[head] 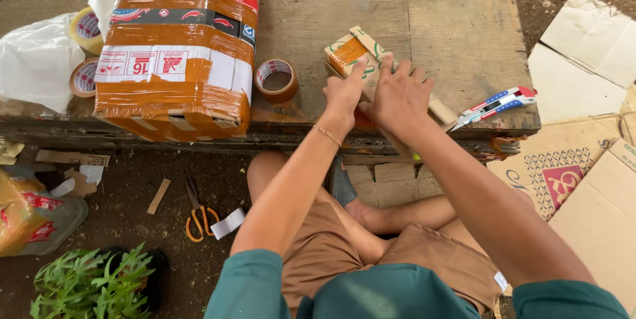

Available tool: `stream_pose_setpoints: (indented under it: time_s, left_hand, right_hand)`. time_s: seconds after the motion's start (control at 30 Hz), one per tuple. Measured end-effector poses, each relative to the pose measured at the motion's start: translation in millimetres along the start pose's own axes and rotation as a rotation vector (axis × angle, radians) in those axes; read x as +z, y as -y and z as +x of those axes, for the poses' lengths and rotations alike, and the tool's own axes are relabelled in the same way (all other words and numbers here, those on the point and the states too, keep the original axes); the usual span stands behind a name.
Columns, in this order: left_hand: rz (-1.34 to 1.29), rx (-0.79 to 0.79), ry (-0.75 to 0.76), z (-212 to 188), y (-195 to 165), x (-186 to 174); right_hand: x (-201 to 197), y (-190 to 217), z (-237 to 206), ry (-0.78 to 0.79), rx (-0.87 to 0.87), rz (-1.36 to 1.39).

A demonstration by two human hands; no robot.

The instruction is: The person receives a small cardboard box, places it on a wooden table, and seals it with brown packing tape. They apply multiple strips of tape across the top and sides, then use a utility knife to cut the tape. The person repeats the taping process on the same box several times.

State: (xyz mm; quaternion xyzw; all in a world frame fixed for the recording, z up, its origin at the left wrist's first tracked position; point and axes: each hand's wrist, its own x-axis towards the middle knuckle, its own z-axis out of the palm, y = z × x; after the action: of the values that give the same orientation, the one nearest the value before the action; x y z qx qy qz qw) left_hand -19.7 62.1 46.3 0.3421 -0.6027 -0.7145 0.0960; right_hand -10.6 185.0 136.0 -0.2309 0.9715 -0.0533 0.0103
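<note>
big brown-taped carton (175,47) on bench left, small taped cardboard parcel (354,57) centre

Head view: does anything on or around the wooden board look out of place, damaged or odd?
The utility knife lies at the wooden board's right front corner, near the edge. The scissors lie on the dirt below. The big taped box looks crumpled at its bottom front. Both hands press the small box.

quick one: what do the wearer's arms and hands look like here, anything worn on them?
Both arms are bare from the upper arm down, under short teal-green sleeves. The left hand has a thin gold-coloured chain bracelet at the wrist. The right hand shows no bracelet, watch or glove. No rings are visible on either hand, though the fingers are small in the head view.
</note>
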Motion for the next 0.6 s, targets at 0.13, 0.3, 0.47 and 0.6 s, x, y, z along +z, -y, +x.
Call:
stream_pose_setpoints:
  time_s: [0.13,0.3,0.47,0.6]
  left_hand:
    - [0.411,-0.023,0.054,9.0,-28.9,4.4]
    - [0.733,0.039,0.026,10.4,-59.4,4.8]
    - [1.001,0.14,0.168,2.6,-82.3,9.1]
    - [1.282,0.237,0.204,-4.2,-103.7,22.4]
  right_hand:
    - [8.9,-7.4,-3.2,0.078,-0.005,0.204]
    - [38.3,-19.4,9.6,0.038,-0.089,0.468]
    - [75.1,-18.3,-1.4,0.004,0.103,1.079]
    - [86.3,-20.0,-12.4,0.112,0.122,1.665]
